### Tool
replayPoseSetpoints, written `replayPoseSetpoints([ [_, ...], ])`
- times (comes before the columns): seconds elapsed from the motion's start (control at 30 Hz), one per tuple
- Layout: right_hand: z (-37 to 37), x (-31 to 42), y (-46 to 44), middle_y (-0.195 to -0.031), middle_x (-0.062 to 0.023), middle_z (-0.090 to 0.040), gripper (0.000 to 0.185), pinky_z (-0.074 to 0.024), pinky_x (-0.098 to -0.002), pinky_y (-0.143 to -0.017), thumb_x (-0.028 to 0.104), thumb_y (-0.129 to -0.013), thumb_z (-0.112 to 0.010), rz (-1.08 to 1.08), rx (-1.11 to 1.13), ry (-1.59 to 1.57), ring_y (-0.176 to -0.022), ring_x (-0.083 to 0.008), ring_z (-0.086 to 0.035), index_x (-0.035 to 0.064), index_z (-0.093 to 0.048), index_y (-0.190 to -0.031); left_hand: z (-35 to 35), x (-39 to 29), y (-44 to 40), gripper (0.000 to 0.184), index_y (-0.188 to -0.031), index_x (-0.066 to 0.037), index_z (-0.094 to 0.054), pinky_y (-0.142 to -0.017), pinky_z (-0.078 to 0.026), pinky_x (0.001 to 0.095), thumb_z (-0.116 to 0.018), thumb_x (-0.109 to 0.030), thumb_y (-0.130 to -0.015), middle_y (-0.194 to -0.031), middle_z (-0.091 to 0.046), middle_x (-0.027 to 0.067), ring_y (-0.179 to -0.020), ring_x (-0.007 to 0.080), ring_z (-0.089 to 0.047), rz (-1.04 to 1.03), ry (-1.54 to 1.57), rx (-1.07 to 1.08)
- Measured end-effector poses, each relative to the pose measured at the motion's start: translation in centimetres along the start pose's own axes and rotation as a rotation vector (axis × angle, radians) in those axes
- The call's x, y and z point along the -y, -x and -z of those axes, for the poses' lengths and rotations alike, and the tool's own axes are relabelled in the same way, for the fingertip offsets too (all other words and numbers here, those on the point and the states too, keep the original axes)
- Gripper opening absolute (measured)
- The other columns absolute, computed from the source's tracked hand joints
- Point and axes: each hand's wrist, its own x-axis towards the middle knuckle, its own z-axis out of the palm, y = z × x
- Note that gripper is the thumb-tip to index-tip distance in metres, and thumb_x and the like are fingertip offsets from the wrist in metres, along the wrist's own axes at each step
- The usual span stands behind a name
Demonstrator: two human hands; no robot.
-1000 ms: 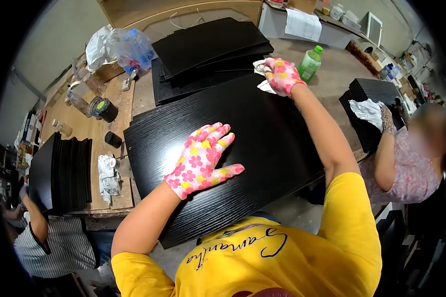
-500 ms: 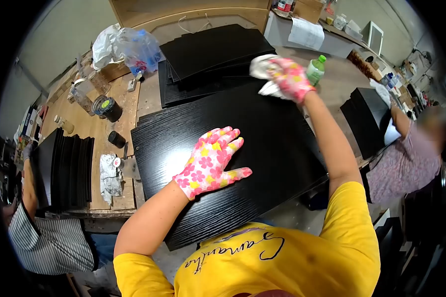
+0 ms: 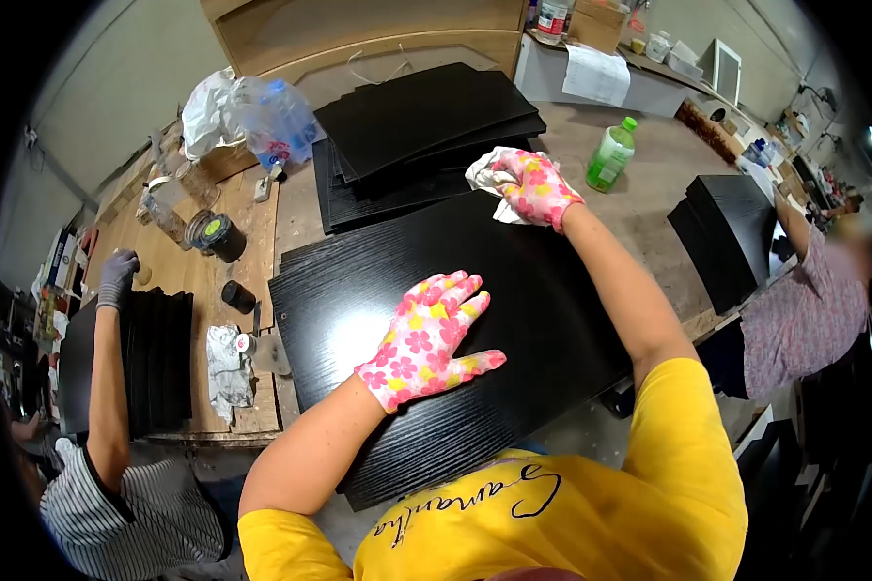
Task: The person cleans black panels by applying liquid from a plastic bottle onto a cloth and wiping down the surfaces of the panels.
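Observation:
A large black wood-grain panel (image 3: 475, 387) lies in front of me, its left part shining with reflected light. My left hand (image 3: 426, 339), in a flower-patterned glove, rests flat on it with the fingers spread. At the panel's far right edge my right hand (image 3: 541, 189), gloved the same way, is closed around a crumpled white cloth (image 3: 484, 172). Part of the cloth is hidden under the fingers. Just beyond the panel stands a stack of black panels (image 3: 426, 111). A green-capped bottle (image 3: 611, 155) stands to the right of my right hand.
On the left are jars (image 3: 225, 237), a rag (image 3: 229, 373) and a row of upright black panels (image 3: 160, 363) beside a co-worker's gloved hand (image 3: 118, 276). Plastic bags (image 3: 271, 116) sit at the back left. Another person (image 3: 809, 300) works by a black panel stack (image 3: 725, 237) on the right.
My right hand has moved slightly left and nearer with the cloth. My left hand stays flat on the panel. The left co-worker's gloved hand has moved to the right, above the upright panels.

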Motion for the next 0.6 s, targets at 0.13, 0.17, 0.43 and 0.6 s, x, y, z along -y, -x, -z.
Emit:
replayPoseSetpoints([
  [0.13,0.8,0.5,-0.1,-0.115,-0.0172,-0.063,0.027,-0.0457,-0.0414,-0.095,0.014,-0.087,-0.062,-0.098,0.051,0.066,-0.113,-0.0357,-0.058,0.0067,-0.062,-0.114,0.1,0.1,0.1,0.068,-0.125,-0.001,-0.06,-0.112,-0.03,0.0467,-0.072,-0.051,-0.08,-0.139,-0.051,0.019,-0.134,0.0357,-0.042,-0.001,-0.003,0.014],
  [0.17,0.8,0.3,-0.2,-0.115,-0.0165,-0.063,0.026,-0.0456,-0.041,-0.096,0.014,-0.088,-0.062,-0.103,0.05,0.051,-0.113,-0.0353,-0.058,0.0073,-0.063,-0.113,0.0,0.1,0.1,0.068,-0.125,-0.001,-0.06,-0.112,-0.03,0.0467,-0.072,-0.051,-0.08,-0.139,-0.051,0.019,-0.134,0.0357,-0.042,-0.003,-0.003,0.018],
  [0.43,0.5,0.3,0.0,-0.109,-0.0126,-0.066,0.015,-0.0496,-0.0406,-0.088,0.014,-0.088,-0.061,-0.172,0.107,-0.419,-0.102,-0.0336,-0.063,0.0095,-0.065,-0.101,-0.2,0.0,0.2,0.067,-0.125,-0.001,-0.06,-0.111,-0.031,0.0456,-0.074,-0.049,-0.079,-0.137,-0.053,0.019,-0.132,0.0348,-0.044,-0.006,0.013,-0.007],
  [0.6,0.5,-0.3,1.0,-0.093,-0.0153,-0.066,0.021,-0.052,-0.0407,-0.083,0.013,-0.076,-0.067,0.24,-0.232,0.097,-0.096,-0.0333,-0.065,0.0089,-0.066,-0.097,-0.1,0.0,0.0,0.065,-0.124,-0.001,-0.061,-0.112,-0.031,0.0454,-0.075,-0.047,-0.079,-0.137,-0.053,0.0184,-0.132,0.0347,-0.044,-0.012,-0.019,-0.017],
])
